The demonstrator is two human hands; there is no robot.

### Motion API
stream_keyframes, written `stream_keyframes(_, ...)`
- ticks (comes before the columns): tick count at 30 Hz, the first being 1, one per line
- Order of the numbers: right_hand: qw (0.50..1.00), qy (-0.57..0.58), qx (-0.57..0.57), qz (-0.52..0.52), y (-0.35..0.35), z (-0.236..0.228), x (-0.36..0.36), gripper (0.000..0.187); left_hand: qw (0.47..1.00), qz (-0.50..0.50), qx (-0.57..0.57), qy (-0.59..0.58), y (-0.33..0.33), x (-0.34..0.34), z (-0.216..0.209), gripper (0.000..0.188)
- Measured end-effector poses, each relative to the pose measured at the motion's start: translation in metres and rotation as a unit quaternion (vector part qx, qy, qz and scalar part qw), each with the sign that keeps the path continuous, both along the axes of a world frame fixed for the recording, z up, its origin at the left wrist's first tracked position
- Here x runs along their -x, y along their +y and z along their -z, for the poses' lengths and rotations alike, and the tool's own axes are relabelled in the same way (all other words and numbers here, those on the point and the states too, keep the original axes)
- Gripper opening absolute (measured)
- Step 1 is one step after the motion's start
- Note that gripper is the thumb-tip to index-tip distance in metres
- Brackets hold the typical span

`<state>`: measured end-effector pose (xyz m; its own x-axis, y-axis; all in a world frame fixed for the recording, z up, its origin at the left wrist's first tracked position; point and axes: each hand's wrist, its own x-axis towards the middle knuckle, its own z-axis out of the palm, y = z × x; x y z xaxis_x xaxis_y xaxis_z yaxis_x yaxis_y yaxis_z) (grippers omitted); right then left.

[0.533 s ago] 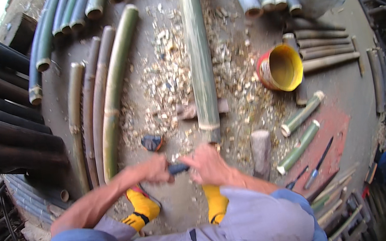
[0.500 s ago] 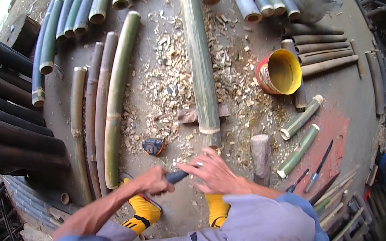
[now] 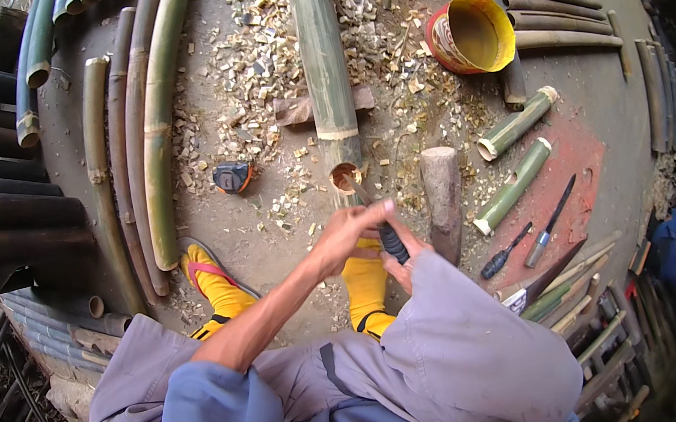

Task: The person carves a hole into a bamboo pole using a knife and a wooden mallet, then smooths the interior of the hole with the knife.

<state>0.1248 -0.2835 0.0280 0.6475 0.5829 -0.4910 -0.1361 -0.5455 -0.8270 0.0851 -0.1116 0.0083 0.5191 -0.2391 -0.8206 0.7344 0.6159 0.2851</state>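
Note:
A thick green bamboo pole runs toward me from the far edge. It has a brown-rimmed opening close to my hands. My right hand is closed round the dark ribbed handle of a narrow-bladed hand tool. The blade slants up toward the opening; whether its tip is inside I cannot tell. My left hand reaches across from the left, its fingers closed on the tool where blade and handle meet. Part of the right hand is hidden behind my raised knee.
The pole rests across a wood block amid chips. A tape measure lies left of it. To the right are a wooden mallet, a red-yellow bucket, short bamboo pieces and a knife. Bamboo poles lie left.
The tool has gone from my left hand's grip into my right hand, its blade now turned toward the pole's opening. My view has tilted down, so the floor things appear higher.

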Motion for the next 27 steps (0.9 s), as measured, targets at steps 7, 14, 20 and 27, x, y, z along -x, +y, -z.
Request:
stream_keyframes(7,0.954,-0.205,0.105,-0.194,0.005,0.002,-0.058,0.059,0.972,0.068,-0.219,-0.052,-0.017,-0.040,0.039,0.036)
stream_keyframes(14,0.755,-0.273,0.236,-0.548,0.084,-0.056,-0.143,0.051,0.918,-0.367,0.147,-0.018,-0.016,-0.040,0.023,0.030)
stream_keyframes(20,0.527,-0.492,0.065,-0.690,0.133,-0.038,-0.166,0.032,0.739,-0.580,0.318,-0.126,-0.026,-0.039,0.033,0.038)
stream_keyframes(27,0.624,-0.319,0.083,-0.708,0.098,-0.011,-0.201,0.044,0.753,-0.574,0.320,0.039,-0.057,-0.062,0.009,0.037)
